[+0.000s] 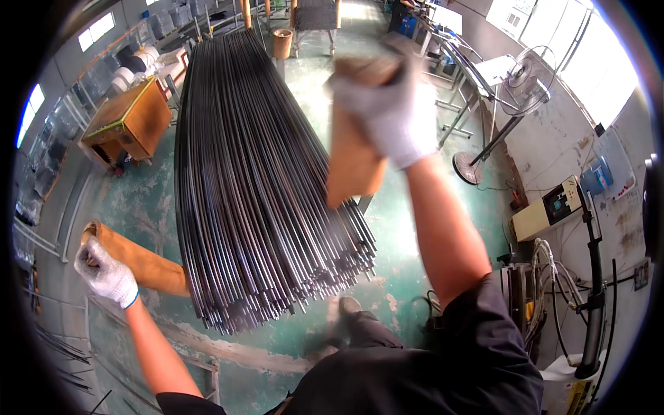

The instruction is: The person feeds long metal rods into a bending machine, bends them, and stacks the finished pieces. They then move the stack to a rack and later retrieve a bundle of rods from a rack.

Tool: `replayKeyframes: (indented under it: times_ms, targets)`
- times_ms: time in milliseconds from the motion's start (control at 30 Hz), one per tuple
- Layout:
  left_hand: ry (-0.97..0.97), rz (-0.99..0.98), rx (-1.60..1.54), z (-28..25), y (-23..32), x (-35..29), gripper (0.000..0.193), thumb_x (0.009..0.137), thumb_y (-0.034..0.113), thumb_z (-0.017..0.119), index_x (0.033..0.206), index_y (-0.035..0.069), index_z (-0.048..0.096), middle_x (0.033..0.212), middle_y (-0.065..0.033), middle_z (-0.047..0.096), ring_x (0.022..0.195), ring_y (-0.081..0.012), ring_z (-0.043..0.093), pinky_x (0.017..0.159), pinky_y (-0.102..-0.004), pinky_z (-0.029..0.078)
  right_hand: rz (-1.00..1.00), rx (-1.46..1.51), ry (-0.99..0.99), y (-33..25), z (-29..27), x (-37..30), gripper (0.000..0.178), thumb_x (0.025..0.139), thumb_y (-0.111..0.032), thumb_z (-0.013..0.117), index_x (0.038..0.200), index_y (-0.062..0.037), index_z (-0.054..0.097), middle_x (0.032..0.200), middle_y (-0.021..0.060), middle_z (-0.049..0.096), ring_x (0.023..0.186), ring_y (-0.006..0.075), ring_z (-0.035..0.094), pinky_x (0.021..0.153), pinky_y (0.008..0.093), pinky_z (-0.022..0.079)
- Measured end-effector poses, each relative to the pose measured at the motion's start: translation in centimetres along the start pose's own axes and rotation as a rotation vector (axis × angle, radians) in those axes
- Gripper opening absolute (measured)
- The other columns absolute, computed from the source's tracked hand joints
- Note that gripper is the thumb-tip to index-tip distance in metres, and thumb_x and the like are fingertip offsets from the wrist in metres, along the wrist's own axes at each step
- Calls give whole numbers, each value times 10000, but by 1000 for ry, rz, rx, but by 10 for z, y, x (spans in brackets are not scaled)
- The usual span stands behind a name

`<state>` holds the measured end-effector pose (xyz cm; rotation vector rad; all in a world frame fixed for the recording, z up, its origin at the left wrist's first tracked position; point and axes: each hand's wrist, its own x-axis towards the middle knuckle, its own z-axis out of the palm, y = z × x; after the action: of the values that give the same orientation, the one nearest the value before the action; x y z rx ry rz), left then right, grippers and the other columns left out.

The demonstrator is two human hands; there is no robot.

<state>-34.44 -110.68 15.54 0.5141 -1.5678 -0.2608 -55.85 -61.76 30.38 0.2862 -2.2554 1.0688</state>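
A long bundle of thin dark metal rods (pixel 256 166) stretches away in front of me, its near ends uneven. To its left, my left hand (pixel 104 272), in a white glove, is closed on the open upper end of a brown cardboard tube (pixel 149 261). That tube slants toward the bundle, its lower end beside the rods. On the right, my gloved right hand (pixel 398 114) is raised and smeared by motion. Its fingers wrap round the top of another brown tube-like sleeve (pixel 354 159), which stands at the bundle's right edge.
A brown cabinet (pixel 128 128) stands on the left. Past the bundle are a brown-capped post (pixel 282 43) and a rack (pixel 315 19). On the right are a pedestal fan (pixel 512 104), a metal workbench (pixel 460 55) and a hose-fitted machine (pixel 553 277). A person (pixel 402 15) is partly visible far off.
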Motion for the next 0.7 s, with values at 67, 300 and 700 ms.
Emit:
replayKeyframes:
  times_ms: [67,300,700]
  targets:
    - [9,29,-51,16,19,0,294,1042,270,774,1131,-1,700,998,-102,729,872,-181,673,775,-344,546,-66,-38,-63,44,69,-24,1035,744,-447,962,1494,60,461,1260,270,711,1125,447,717,1033,507,566]
    - [-85,-49,-90,-3,25,1,551,1030,366,778,1395,0,587,1330,-166,650,1218,-272,638,1042,-389,521,-202,-79,33,131,99,-92,313,872,-244,855,1093,-42,766,1047,167,764,1026,374,721,937,457,564]
    - [-156,-420,-322,-12,-9,-106,1029,874,110,889,1638,-91,230,1593,-241,460,1412,-325,523,1223,-487,408,369,355,94,194,136,-123,284,1033,-219,737,865,2,678,692,14,601,654,93,524,628,285,440]
